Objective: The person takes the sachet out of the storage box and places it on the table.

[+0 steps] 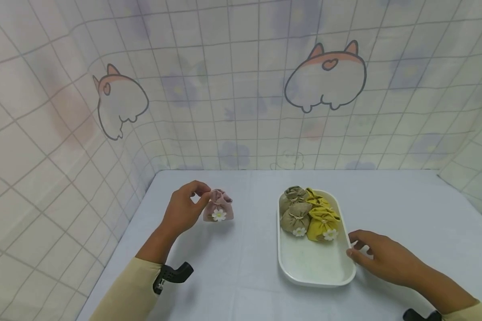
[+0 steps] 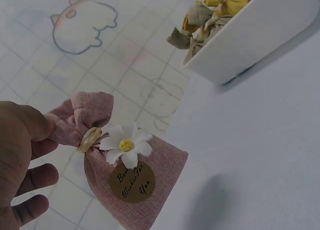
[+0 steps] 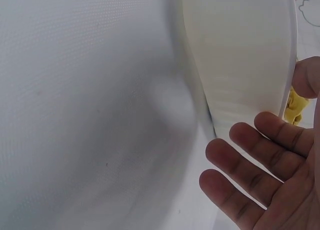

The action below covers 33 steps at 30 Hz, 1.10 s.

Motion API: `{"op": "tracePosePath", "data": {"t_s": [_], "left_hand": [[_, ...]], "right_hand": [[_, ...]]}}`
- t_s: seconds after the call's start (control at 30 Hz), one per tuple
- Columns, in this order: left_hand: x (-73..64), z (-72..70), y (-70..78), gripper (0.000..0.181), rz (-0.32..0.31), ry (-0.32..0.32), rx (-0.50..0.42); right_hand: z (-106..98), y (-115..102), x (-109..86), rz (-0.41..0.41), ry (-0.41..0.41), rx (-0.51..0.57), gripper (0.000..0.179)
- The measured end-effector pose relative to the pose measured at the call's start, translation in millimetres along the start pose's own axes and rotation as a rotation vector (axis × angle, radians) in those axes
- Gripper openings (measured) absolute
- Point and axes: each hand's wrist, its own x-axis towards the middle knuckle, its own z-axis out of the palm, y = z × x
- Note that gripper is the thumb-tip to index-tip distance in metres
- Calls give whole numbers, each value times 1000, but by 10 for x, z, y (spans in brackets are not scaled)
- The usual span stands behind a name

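Left hand point(image 1: 182, 209): thumb and forefinger pinch the pink pouch point(image 1: 218, 206) by its gathered neck; the other fingers grasp nothing. The pouch hangs just beyond these fingertips, apart from the desk point(image 1: 249, 254), judging by its shadow. Right hand point(image 1: 389, 258): thumb and forefinger lie either side of the white tray's point(image 1: 315, 267) rim in a light pinch, the rest loosely extended. Olive pouches point(image 1: 296, 217) and yellow pouches point(image 1: 323, 223) sit inside, across the rim from the right fingers. Recommendation: confine the left pinch to cloth above the tie point(image 2: 90, 138), clear of the white flower point(image 2: 125, 145); steady the rim without levering it.
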Motion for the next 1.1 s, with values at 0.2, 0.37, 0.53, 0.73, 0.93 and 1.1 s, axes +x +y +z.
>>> {"op": "tracePosePath", "data": {"t_s": [0.2, 0.37, 0.53, 0.73, 0.93, 1.1], "left_hand": [[1, -1, -68, 10, -12, 25, -11], [2, -5, -79, 7, -47, 46, -76], [11, 18, -86, 7, -46, 40, -89], [8, 48, -80, 7, -27, 38, -89], [9, 68, -18, 10, -63, 19, -112], [21, 125, 58, 11, -105, -26, -135]], "right_hand": [[-8, -1, 2, -4, -1, -2, 57], [-11, 1, -4, -11, 5, -2, 56], [-15, 0, -4, -11, 4, 0, 56], [1, 15, -1, -10, 2, -3, 57], [-6, 17, 6, -11, 1, -11, 57], [-18, 9, 10, -20, 0, -16, 55]]}}
